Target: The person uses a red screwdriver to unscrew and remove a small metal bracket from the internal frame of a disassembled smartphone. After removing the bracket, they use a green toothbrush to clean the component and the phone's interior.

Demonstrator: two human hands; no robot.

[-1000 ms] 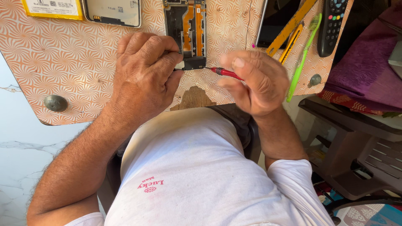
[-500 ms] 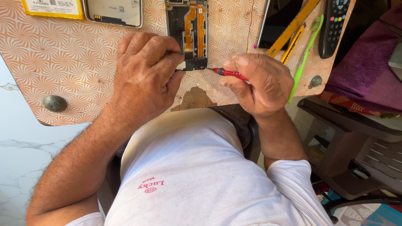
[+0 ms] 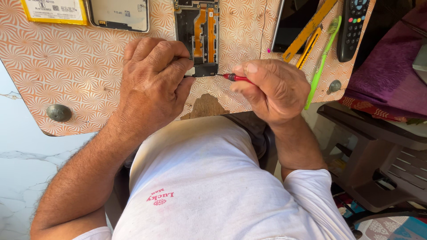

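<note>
Hardly anything had shifted from a second earlier: the left hand (image 3: 153, 84) stayed curled, fingertips pinning the near end of the opened phone (image 3: 198, 38) to the patterned table (image 3: 80, 84). The right hand (image 3: 271, 89) was closed in a tight pinch on the red-handled screwdriver (image 3: 235, 78), tip against the phone's bottom edge just as before. So the work sat at the same spot, tool engaged, phone steady.
</note>
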